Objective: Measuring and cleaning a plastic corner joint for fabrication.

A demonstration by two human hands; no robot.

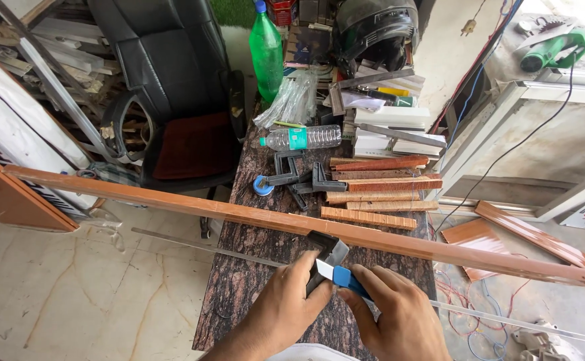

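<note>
A long brown wooden strip [172,202] lies across the dark granite table [252,281], overhanging both sides. My left hand [286,304] presses a small dark metal square block [329,249] against the strip's near edge. My right hand [396,314] grips a blue-handled knife [342,277] whose pale blade meets the block. Beneath the strip runs a thin metal rail [192,244].
Short brown wood pieces [379,184], black clamps [299,177], a lying clear bottle [302,138], a green bottle [266,50] and white boxes crowd the table's far end. A black chair [172,87] stands at left. Wood offcuts and wires lie on the floor at right.
</note>
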